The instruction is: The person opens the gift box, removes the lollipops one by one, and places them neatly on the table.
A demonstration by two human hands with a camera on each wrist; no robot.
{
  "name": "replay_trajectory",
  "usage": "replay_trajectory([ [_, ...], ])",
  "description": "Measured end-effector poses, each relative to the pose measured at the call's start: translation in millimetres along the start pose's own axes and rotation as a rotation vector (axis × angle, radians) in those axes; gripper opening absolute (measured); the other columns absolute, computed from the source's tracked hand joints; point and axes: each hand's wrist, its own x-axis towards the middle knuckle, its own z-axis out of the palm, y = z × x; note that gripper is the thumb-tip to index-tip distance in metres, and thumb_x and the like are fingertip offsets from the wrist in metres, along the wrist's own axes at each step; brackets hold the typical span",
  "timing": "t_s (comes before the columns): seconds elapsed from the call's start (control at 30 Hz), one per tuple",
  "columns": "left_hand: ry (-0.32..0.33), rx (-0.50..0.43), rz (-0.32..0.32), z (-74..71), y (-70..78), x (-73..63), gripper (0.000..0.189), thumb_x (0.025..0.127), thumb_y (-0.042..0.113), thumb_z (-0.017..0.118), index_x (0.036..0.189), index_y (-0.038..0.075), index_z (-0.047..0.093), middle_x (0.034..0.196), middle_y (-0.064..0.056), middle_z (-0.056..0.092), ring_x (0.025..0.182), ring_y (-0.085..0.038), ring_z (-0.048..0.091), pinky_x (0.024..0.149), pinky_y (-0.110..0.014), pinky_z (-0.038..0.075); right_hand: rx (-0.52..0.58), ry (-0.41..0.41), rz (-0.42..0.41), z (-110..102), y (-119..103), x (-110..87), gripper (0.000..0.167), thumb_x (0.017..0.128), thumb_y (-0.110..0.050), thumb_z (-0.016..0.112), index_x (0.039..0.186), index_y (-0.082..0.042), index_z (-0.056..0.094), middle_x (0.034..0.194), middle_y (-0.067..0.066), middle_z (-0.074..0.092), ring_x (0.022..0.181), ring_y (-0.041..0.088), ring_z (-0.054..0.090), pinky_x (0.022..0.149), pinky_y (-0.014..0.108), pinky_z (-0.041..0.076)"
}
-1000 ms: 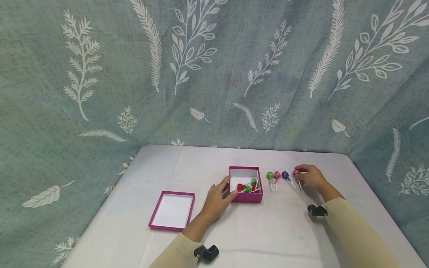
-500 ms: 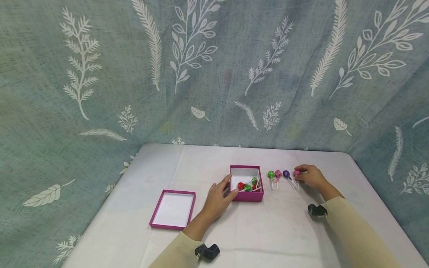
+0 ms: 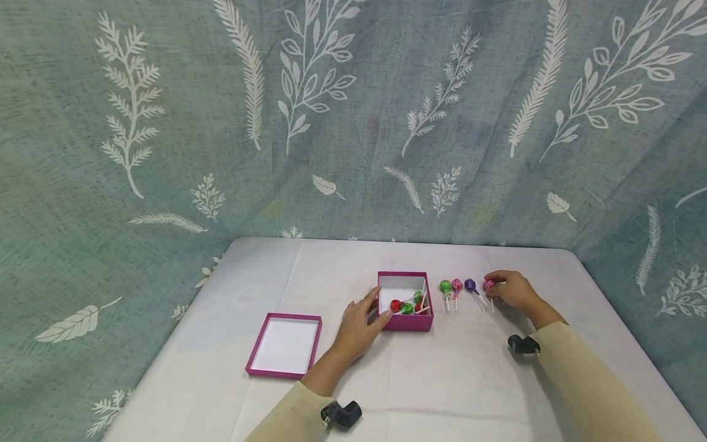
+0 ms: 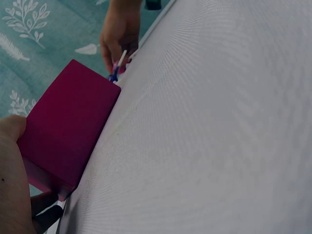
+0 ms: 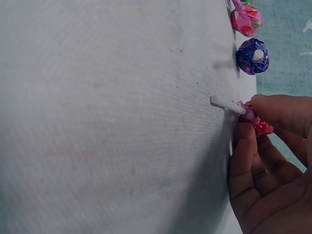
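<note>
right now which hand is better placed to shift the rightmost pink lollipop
Likely the right hand: it pinches that pink lollipop, while the left hand holds the box, farther off.

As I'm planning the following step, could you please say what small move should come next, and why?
Perhaps the right hand should loosen its fingers and leave the round pink-wrapped lollipop there, since it sits in line beside the round purple-wrapped lollipop.

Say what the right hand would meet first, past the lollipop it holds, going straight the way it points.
Probably the purple lollipop, next in the row beyond the pink one the right hand pinches; depth is unclear, so it might pass above.
</note>
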Motion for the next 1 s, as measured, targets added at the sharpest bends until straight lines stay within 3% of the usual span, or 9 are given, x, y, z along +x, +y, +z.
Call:
replay_trajectory([
  [0.2,0.001,-0.004,0.005,1.3,0.2,-0.2,0.073,0.092,0.063,0.049,0.152,0.024,0.036,0.141,-0.003,0.053,0.133,-0.022,0.044,0.115,-0.054,0.014,-0.092,-0.025,-0.006,-11.0,-4.2,-0.2,0.043,0.09,-0.014,0.066,0.129,0.003,0.056,0.129,0.025,0.054,0.104,0.033,0.058,0.083,0.046,0.053],
  [0.37,-0.002,-0.006,0.003,0.0,0.4,-0.6,0.073,0.092,0.064,0.048,0.152,0.024,0.035,0.142,-0.003,0.051,0.133,-0.024,0.043,0.115,-0.054,0.014,-0.183,-0.047,-0.071,-25.5,-19.2,-2.1,0.04,0.092,-0.014,0.065,0.126,0.004,0.059,0.125,0.025,0.057,0.112,0.041,0.053,0.089,0.055,0.047],
  [0.63,-0.011,0.0,-0.01,-2.1,1.3,-0.9,0.074,0.092,0.064,0.048,0.152,0.023,0.035,0.145,-0.004,0.048,0.134,-0.025,0.042,0.115,-0.054,0.013,-0.218,-0.056,-0.123,-29.0,-42.0,-6.3,0.037,0.093,-0.013,0.064,0.126,0.003,0.06,0.123,0.024,0.059,0.105,0.038,0.058,0.085,0.05,0.051],
  [1.0,-0.009,0.01,-0.007,-0.6,0.4,0.0,0.075,0.092,0.065,0.047,0.152,0.022,0.036,0.147,-0.004,0.046,0.135,-0.025,0.041,0.116,-0.052,0.013,-0.174,-0.111,-0.171,-6.6,-79.1,-13.1,0.035,0.093,-0.014,0.066,0.126,-0.003,0.061,0.124,0.021,0.059,0.094,0.028,0.063,0.074,0.041,0.056],
])
